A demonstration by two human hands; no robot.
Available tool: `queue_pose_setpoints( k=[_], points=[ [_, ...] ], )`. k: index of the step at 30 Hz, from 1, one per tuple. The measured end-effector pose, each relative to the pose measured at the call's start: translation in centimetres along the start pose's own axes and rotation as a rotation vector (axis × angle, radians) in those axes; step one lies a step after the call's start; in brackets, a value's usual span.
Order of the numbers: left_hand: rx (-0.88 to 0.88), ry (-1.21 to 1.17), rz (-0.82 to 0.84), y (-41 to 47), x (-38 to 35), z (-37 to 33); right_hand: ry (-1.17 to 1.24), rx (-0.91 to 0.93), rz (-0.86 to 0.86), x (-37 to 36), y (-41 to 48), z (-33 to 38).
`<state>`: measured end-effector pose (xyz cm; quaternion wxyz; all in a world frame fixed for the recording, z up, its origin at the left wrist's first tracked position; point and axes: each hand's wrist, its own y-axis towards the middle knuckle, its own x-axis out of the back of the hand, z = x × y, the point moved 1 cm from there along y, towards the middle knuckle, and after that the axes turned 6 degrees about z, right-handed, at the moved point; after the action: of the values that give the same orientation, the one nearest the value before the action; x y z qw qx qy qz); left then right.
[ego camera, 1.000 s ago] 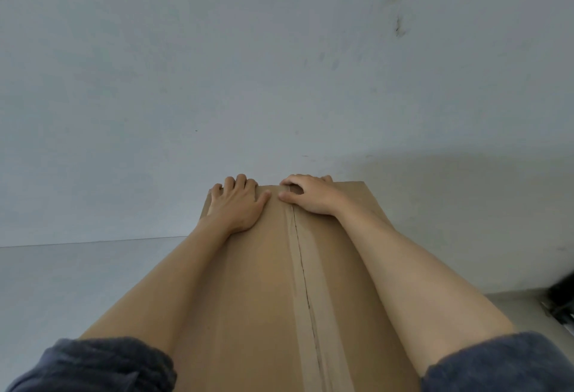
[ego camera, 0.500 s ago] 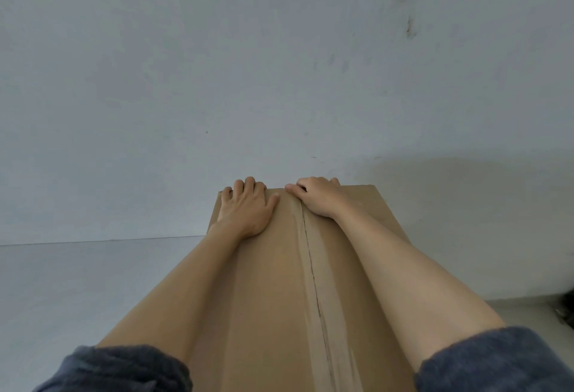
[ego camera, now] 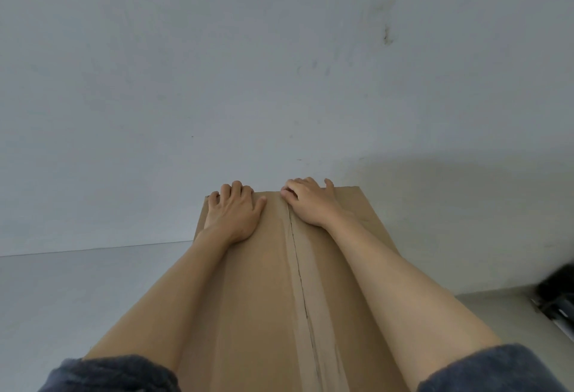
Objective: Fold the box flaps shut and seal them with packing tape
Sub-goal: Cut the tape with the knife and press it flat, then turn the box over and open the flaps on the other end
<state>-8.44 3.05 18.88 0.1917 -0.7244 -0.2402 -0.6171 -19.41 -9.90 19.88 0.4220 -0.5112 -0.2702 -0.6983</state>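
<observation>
lengthwise, box (ego camera: 257, 283) toward wall (ego camera: 217, 65)

One view only, worn on the head. Looks forward and down from above the near end of the cardboard box (ego camera: 264, 283), along its top toward the far edge. Sits very close to the forearms, cutting off the dark sleeves (ego camera: 115, 373) at the bottom of the frame. Reaches out to the left hand (ego camera: 236, 214) and the right hand (ego camera: 310, 202) at the box's far edge, just below mid-frame. Faces a pale wall (ego camera: 279, 65), filling the whole upper half with it. Stretches the near box top wide with wide-angle spread. Takes in a pale surface (ego camera: 62, 298) at lower left and a dark blurred object (ego camera: 556, 292) at the right edge.
</observation>
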Motion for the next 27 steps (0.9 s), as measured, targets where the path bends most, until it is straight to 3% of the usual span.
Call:
queue_pose_setpoints(
  k=[6,11,15,22,27],
  points=[
    [-0.01,-0.006,-0.062,-0.5,0.1,-0.3,-0.076,-0.22,0.018,1.0,-5.4,-2.4],
    [0.075,0.14,-0.213,-1.6,0.6,-1.0,0.103,-0.407,-0.009,1.6,-11.4,-3.8],
    [0.159,0.255,-0.175,-3.0,1.4,-2.2,0.134,-0.465,-0.021,1.1,-14.3,-3.0],
    [0.005,-0.033,0.007,-7.2,2.0,-0.9,0.188,-0.539,-0.114,1.1,-17.7,-2.1],
    [0.099,-0.166,0.021,-14.8,2.5,0.4,0.137,-0.716,-0.125,1.1,-21.3,-0.6]
  ],
)
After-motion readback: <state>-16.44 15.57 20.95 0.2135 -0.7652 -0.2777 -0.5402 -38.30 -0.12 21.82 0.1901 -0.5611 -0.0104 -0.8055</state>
